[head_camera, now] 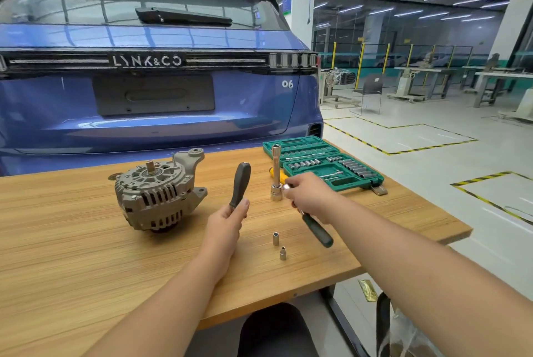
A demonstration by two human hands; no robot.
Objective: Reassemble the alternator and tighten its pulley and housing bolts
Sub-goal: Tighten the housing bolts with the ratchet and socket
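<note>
Tool-picking stage: my left hand (230,216) grips a black-handled driver (240,185); right hand (310,196) holds a green-handled ratchet (317,234) beside the upright chrome extension (276,173), 3 o'clock of the grey alternator (157,192). Next: fit a socket.

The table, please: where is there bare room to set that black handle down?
Bare wood lies along the near edge of the table, below the alternator. It is crowded on the right, around the upright extension bar, two small sockets and socket case.
</note>
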